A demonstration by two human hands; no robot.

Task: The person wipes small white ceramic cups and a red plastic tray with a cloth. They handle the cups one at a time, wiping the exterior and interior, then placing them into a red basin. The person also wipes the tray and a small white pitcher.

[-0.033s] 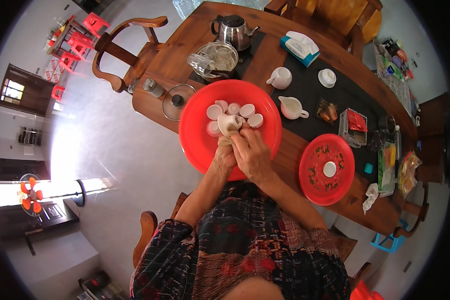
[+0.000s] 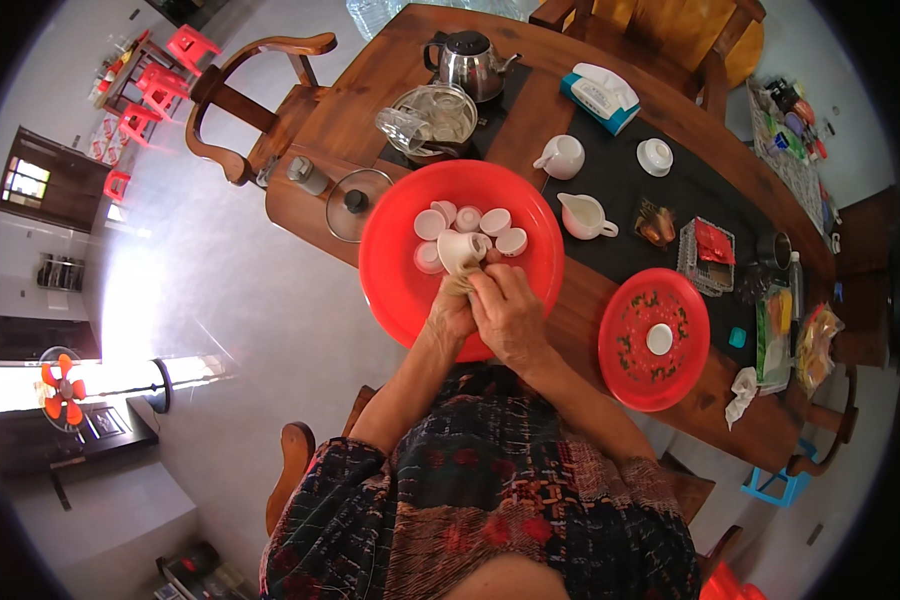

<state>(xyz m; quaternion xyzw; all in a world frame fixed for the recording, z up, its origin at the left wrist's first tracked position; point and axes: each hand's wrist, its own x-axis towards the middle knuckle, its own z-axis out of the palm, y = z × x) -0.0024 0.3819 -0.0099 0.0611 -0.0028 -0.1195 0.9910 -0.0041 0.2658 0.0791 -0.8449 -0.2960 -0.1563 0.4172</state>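
Note:
Over the large red basin point(image 2: 385, 285), I hold a small white teacup point(image 2: 458, 253) tilted on its side. My left hand point(image 2: 452, 312) is closed round a beige cloth point(image 2: 457, 284) bunched at the cup's near side. My right hand point(image 2: 512, 312) overlaps it, its fingers pinched at the cup and cloth; their tips are partly hidden. Several white cups point(image 2: 495, 221) lie in the basin just beyond my hands, some tipped over.
Beyond the basin stand a pot of glasses point(image 2: 435, 120) and a steel kettle point(image 2: 470, 68). A glass lid point(image 2: 355, 205) lies left. To the right are a white pitcher point(image 2: 585, 216), a teapot point(image 2: 562, 157), a tissue pack point(image 2: 600, 98) and a red tray point(image 2: 635, 385) bearing one cup.
The cup in my hands has turned and shifted very slightly, and my right fingers have moved a little on it. Everything else stays in place.

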